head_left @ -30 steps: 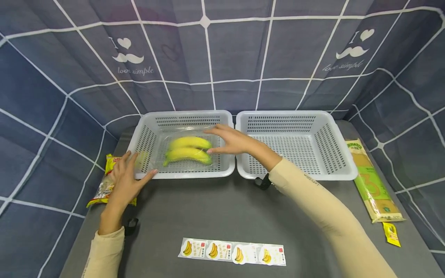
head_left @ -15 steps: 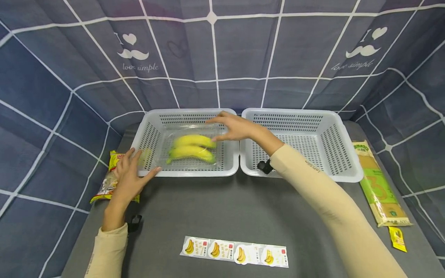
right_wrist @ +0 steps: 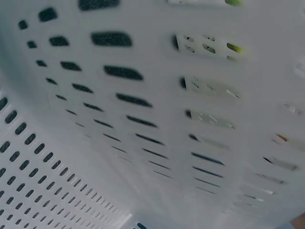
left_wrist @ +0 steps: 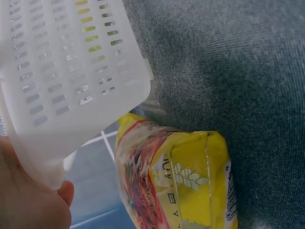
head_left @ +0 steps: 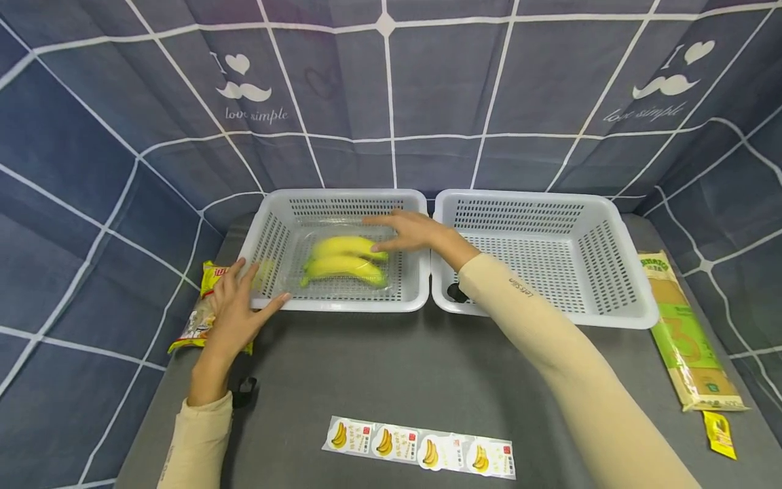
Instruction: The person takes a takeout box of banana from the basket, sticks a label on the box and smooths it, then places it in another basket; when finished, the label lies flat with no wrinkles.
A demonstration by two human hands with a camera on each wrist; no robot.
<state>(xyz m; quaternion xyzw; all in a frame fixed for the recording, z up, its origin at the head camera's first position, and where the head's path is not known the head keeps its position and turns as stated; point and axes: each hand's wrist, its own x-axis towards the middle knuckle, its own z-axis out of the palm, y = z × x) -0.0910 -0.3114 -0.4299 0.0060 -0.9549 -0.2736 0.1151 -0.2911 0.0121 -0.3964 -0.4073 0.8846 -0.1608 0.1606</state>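
Observation:
In the head view, two yellow bananas (head_left: 345, 261) with green tips lie in a clear plastic tray (head_left: 299, 272) inside the left white basket (head_left: 348, 307). My right hand (head_left: 415, 229) reaches over this basket's right rim, its thumb and fingers apart above the bananas' right end; contact with the tray is unclear. My left hand (head_left: 237, 316) rests at the basket's front left corner, fingers spread, thumb along the front rim. In the left wrist view, part of that hand (left_wrist: 31, 207) meets the white rim. The right wrist view shows mainly slotted basket walls.
A second white basket (head_left: 525, 272) stands to the right. Beside it lie a long green-and-tan packet (head_left: 690, 333) and a small yellow sachet (head_left: 719, 433). A yellow snack bag (left_wrist: 190, 181) sits left of the baskets. A strip of banana stickers (head_left: 418, 448) lies in front.
The head view has shifted, so the scene sits farther right. My right forearm has moved slightly left, over the bananas. My left hand stays at the basket corner.

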